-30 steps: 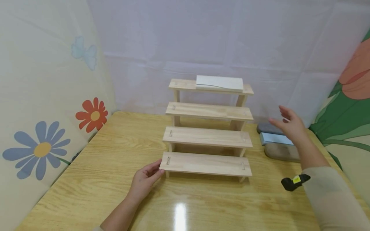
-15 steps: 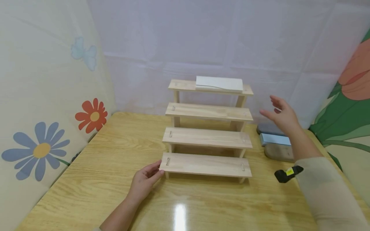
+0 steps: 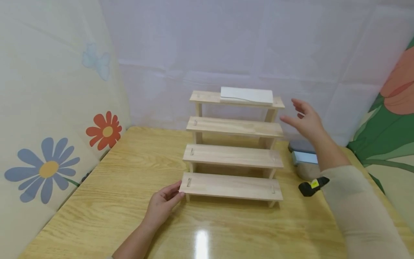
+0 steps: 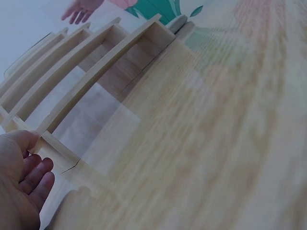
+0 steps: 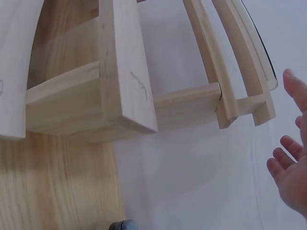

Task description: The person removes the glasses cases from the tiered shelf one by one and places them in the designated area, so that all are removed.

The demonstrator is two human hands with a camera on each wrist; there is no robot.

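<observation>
A pale wooden stepped shelf (image 3: 233, 156) with several tiers stands on the table. My left hand (image 3: 161, 207) holds the left end of its lowest board; in the left wrist view, the thumb of that hand (image 4: 17, 179) lies at the board's corner. On the top tier lies a white case (image 3: 247, 95) with a wavy flap edge, resembling a glasses case. My right hand (image 3: 305, 120) is in the air just right of the upper tiers, fingers loosely spread, holding nothing. The right wrist view shows this hand (image 5: 292, 179) apart from the shelf.
Right of the shelf, partly behind my right forearm, lie a light blue case (image 3: 304, 157), a grey-brown case (image 3: 307, 171) and a dark grey case (image 3: 299, 146). A white cloth (image 3: 161, 97) hangs behind the table (image 3: 142, 162). Flower-printed panels flank both sides.
My right hand has moved left and upward, from above the cases toward the shelf's top right end. My left hand stays at the lowest board. The shelf and white case keep their places.
</observation>
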